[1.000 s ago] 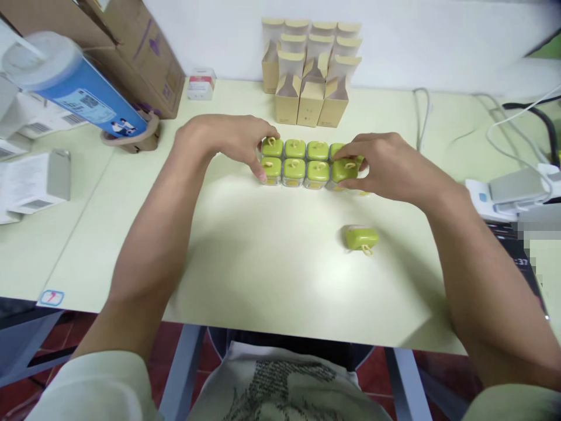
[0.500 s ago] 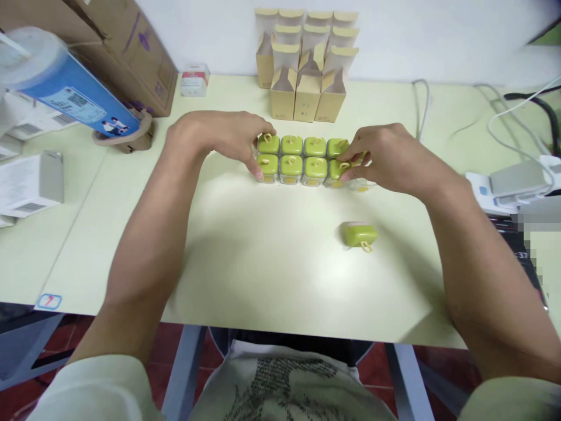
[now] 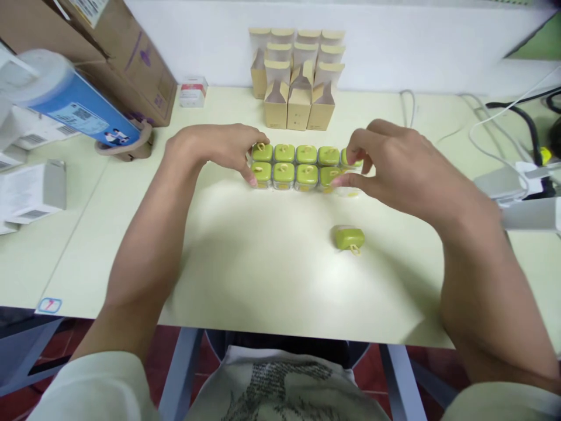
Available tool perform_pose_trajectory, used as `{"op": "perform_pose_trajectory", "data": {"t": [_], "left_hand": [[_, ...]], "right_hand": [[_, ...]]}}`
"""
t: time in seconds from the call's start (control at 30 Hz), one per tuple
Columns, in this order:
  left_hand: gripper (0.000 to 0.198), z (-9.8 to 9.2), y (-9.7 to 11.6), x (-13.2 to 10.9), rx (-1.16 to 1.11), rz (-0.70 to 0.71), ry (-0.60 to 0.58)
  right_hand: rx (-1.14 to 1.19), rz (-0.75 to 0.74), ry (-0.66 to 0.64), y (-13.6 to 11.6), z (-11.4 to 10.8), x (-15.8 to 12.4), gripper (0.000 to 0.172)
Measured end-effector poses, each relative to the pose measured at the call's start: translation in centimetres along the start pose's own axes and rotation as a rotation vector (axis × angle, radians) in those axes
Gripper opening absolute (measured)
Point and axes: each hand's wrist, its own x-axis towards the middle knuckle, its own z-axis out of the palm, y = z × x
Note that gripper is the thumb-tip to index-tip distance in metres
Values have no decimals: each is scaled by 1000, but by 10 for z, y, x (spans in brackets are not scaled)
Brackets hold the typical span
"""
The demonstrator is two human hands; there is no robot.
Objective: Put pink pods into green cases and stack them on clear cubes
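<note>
Small clear containers with green lids and yellow pull loops stand upright in two rows, tight together. At their left end my left hand closes round the end pair, thumb at the front container and fingers at the back one. My right hand is curled over the right end. Its thumb touches the front row and its fingertips reach a back-row lid. Under this hand a clear container is partly hidden. A loose green lid-like piece with a loop lies on its side nearer me.
Open cardboard boxes stand in rows against the wall. At the left are a blue bottle, a large carton, white boxes and a small white-and-red box. Cables and a white device lie at the right.
The view has shifted slightly. My right hand has opened somewhat and moved relative to the containers, uncovering more of the back-row lid at the right end. My left hand stays at the left end.
</note>
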Motion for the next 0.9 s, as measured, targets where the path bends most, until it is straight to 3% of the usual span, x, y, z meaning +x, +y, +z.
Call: {"op": "perform_pose_trajectory", "data": {"t": [0.07,0.17,0.27,0.37,0.47,0.53,0.6,0.73,0.9], "left_hand": [[114,0,1,-1,-1,-11,-6],[113,-1,3,-2,-8,-18,-19],[113,-1,4,-3,-6,-18,-30],[109,-1,3,-3,-1,-14,-22],[109,0,3,-2,-10,-18,-17],[111,0,3,-1,-19,-21,-16],[112,0,4,-1,-25,-22,-14],[109,-2,6,-3,-19,-43,-13],[104,-1,7,-3,-15,-18,-3]], "right_hand": [[-17,0,-138,-13,-4,-16,18],[-87,-53,-480,-37,6,-28,28],[-234,-120,-610,-49,18,-27,22],[-149,-200,-556,-30,13,-24,40],[227,-324,-400,11,-8,-22,30],[321,-254,-201,39,-20,-20,38],[265,-166,-59,59,-24,-15,47],[184,-186,-86,76,-8,-5,48],[148,-189,-89,72,8,2,43]]}}
